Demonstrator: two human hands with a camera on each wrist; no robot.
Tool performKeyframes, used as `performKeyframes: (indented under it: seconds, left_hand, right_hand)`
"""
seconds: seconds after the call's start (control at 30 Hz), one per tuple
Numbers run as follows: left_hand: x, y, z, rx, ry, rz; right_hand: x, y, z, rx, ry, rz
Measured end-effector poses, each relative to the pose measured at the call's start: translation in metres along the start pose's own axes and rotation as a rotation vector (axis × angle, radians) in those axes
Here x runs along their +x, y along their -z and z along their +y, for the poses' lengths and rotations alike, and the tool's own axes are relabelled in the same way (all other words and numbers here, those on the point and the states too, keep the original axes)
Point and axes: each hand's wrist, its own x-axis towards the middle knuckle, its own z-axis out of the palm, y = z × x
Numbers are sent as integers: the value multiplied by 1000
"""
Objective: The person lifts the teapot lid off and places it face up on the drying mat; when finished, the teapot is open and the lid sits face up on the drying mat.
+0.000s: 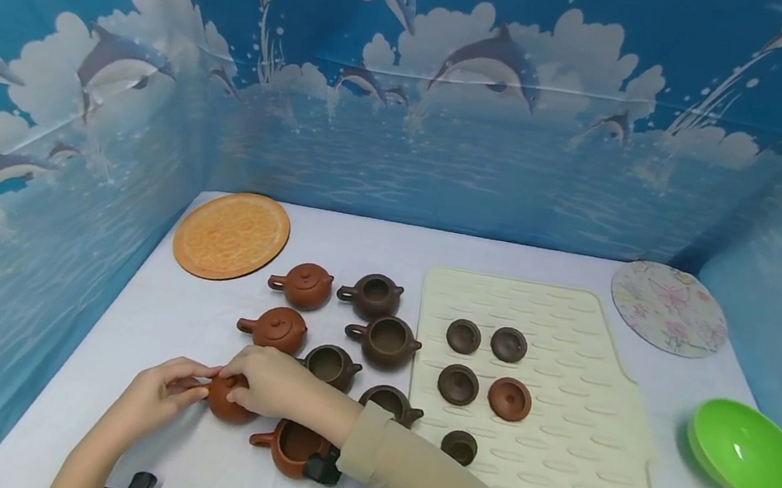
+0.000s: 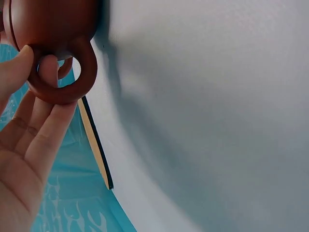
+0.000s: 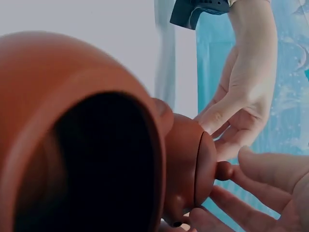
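Note:
A reddish-brown clay teapot [image 1: 231,399] stands at the near left, between both hands. My left hand [image 1: 163,395] pinches its ring-shaped handle [image 2: 87,72] between thumb and fingers. From above, my right hand [image 1: 270,381] reaches over this teapot, its thumb and fingers around the knob [image 3: 224,170] of the lid [image 3: 206,169]. The lid sits on the pot, with a thin seam showing. One right fingertip lies close to the spout [image 3: 176,212]. Just beside, a lidless reddish teapot [image 1: 293,449] stands under my right forearm, partly hidden by the wrist camera.
Two lidded reddish teapots [image 1: 281,330] and several lidless dark teapots [image 1: 388,342] stand behind the hands. On the cream mat [image 1: 577,470] lie several lids [image 1: 457,384] and a small dark cup-like piece [image 1: 459,447]. A green bowl [image 1: 748,453] stands right; round orange [image 1: 232,236] and floral mats [image 1: 669,308] lie behind.

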Motion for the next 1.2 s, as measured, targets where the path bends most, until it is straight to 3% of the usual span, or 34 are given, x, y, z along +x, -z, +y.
performKeyframes:
  seconds: [0.37, 0.6, 0.77, 0.9, 1.2]
  left_hand:
    - [-3, 0, 2, 33, 57, -25]
    - [-3, 0, 2, 41, 49, -39]
    - [-3, -1, 3, 53, 36, -38]
    - [-3, -2, 3, 24, 56, -42]
    - [-2, -2, 3, 14, 71, -37]
  right_hand:
    - [2, -8, -8, -102, 2, 72]
    - [-5, -7, -5, -67, 13, 141]
    - [-20, 4, 2, 122, -21, 200]
    - [-44, 17, 18, 322, -41, 240]
    - [-137, 38, 93, 768, -155, 388]
